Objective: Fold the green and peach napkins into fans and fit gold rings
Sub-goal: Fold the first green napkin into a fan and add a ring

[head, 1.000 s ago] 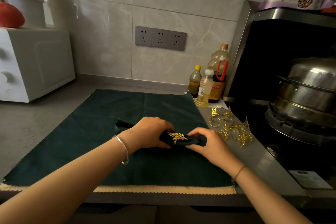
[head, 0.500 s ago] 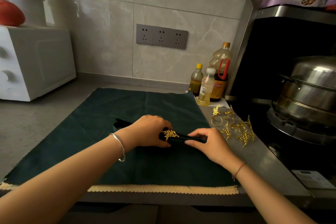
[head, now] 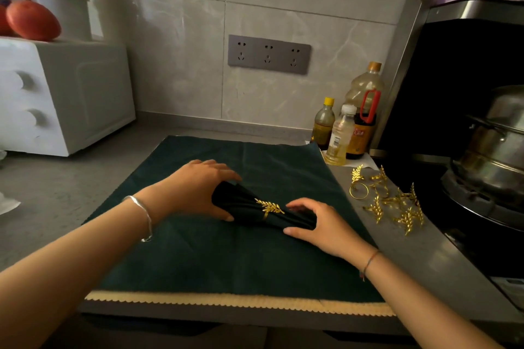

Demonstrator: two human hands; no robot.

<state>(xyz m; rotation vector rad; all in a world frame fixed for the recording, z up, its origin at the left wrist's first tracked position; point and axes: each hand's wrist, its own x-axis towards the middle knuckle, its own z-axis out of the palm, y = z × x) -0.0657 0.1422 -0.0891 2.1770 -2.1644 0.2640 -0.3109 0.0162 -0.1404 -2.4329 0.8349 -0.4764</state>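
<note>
Task thing: a pleated dark green cloth napkin (head: 243, 201) lies on a flat dark green cloth napkin (head: 226, 261), roughly at that cloth's middle, with a gold leaf-shaped metal ring (head: 269, 207) round its waist.
Long axis: it slants from far-left to near-right. The far-left end looks broader, as if starting to fan; the near-right end is tight.
Left hand (head: 195, 187): it sits at the broad far-left end, fingers fairly straight and spread over the top and thumb along the near side. The grip is wide, resting on the pleats rather than clamping them.
Right hand (head: 320, 224): it sits at the tight near-right end, fingers over and thumb under. The grip is narrow, curled round that end.
Key relation: the ring lies between the two hands, nearer the right one. Each hand has its own end, so spreading the pleats probably means pulling outward across the axis, away from the ring.
Step, as a judgement: the ring looks seated on this green one and fanning the ends is what remains.
Peach napkin (head: 226, 300): only a scalloped strip shows beneath the flat green cloth, along the counter's (head: 56, 193) near edge.
Open room: bare green cloth surrounds the bundle, with most space toward the near edge and the far-left.
Edges to mind: a heap of spare gold leaf rings (head: 391, 204) lies just beyond the cloth's right border, with plastic oil bottles (head: 340, 136) behind it.
</note>
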